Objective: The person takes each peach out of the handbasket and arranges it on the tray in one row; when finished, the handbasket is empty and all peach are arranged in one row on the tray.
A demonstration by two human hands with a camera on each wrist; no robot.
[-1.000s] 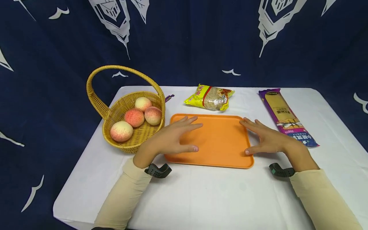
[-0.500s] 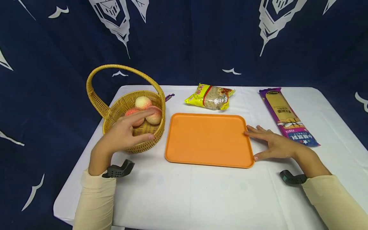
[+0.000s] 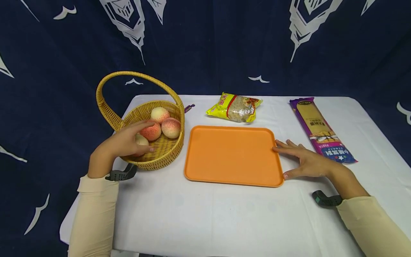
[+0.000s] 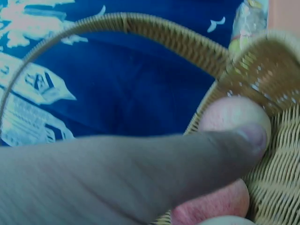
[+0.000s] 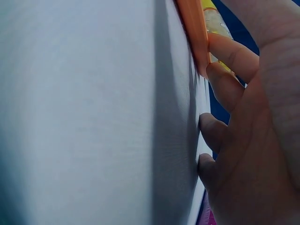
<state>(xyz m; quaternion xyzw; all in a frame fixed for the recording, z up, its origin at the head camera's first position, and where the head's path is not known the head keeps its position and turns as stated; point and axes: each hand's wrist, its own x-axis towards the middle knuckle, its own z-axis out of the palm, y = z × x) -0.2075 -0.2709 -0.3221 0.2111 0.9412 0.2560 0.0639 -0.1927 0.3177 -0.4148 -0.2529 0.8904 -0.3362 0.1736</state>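
Note:
In the head view, the left hand (image 3: pixel 123 141) reaches into the yellow wicker basket (image 3: pixel 160 163), over the front-left peach (image 3: pixel 141 139). Its fingers extend along the peach's far side and its thumb lies at the near side; whether they touch it cannot be made out. Beside that peach lie a redder peach (image 3: pixel 151 132) and two more, one of them a pale peach (image 3: pixel 160 115). The right hand (image 3: pixel 305 161) has its fingers spread, with fingertips at the right edge of the orange tray (image 3: pixel 232 155). In the right wrist view, its fingertips touch the tray rim (image 5: pixel 193 33).
Behind the tray lies a yellow bag of dry food (image 3: pixel 236 107). A purple pasta packet (image 3: pixel 321 130) lies at the right. A small purple-wrapped item (image 3: pixel 189 108) sits behind the basket, whose tall handle (image 3: pixel 138 74) arches over it. White cloth (image 3: pixel 208 217) covers the table.
The left hand has gone from above the tray leftward into the basket, to the front-left peach. The right hand has shifted slightly right and toward the person, staying at the tray's edge.

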